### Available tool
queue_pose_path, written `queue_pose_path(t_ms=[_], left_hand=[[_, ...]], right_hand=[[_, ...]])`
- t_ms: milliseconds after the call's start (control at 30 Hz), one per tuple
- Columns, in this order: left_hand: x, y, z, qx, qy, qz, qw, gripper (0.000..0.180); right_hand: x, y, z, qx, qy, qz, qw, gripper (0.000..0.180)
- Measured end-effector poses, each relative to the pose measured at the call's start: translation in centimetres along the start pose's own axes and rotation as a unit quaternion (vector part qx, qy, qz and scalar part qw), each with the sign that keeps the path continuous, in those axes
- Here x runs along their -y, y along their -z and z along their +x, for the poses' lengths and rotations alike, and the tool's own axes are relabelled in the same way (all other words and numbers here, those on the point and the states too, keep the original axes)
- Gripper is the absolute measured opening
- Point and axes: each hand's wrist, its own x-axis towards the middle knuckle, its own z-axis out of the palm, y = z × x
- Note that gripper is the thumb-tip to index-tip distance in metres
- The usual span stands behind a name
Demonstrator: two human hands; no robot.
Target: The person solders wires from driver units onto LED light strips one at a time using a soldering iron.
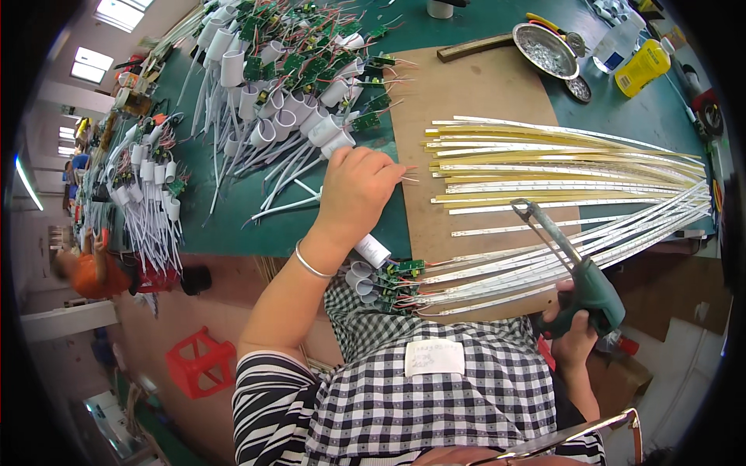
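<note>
My left hand (357,190) reaches over the green bench and closes on a white plastic end cap with thin wires that stick out to the right onto the brown board (466,85). My right hand (575,326) grips the green handle of a soldering iron (563,260), its metal tip pointing up-left above a fan of white and yellow light strips (559,167). Below my left wrist lie finished strips with white caps and small green circuit boards (385,279).
A big heap of white caps with green boards and wires (287,78) covers the bench's far left. A metal dish (545,50), a yellow bottle (643,68) and a clear bottle (616,43) stand at the back right. A red stool (198,361) sits on the floor.
</note>
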Motion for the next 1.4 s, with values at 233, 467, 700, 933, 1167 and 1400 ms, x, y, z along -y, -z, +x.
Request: queue_pose_path(t_ms=[233, 467, 700, 933, 1167, 1400], left_hand=[[0.4, -0.9, 0.5, 0.026, 0.045, -0.050, 0.997, 0.013], [-1.1, 0.0, 1.6, 0.067, 0.130, -0.049, 0.988, 0.008], [-6.5, 2.0, 0.4, 0.145, 0.095, -0.157, 0.972, 0.003], [-7.4, 1.5, 0.0, 0.168, 0.114, -0.145, 0.968, 0.003], [-8.3, 0.9, 0.4, 0.146, 0.113, -0.160, 0.970, 0.007], [-8.7, 0.8, 0.1, 0.125, 0.076, -0.127, 0.981, 0.016]], right_hand=[[0.4, -0.8, 0.1, 0.026, 0.018, -0.004, 0.999, 0.066], [0.5, -0.3, 0.2, 0.040, 0.009, 0.054, 0.998, 0.063], [0.3, 0.9, -0.6, 0.068, -0.021, 0.027, 0.997, 0.062], [0.6, 0.2, -1.9, 0.067, -0.069, -0.013, 0.995, 0.067], [0.5, 1.0, -1.9, 0.147, -0.077, -0.090, 0.982, 0.073], [0.3, 0.8, -2.1, 0.144, -0.084, -0.083, 0.982, 0.070]])
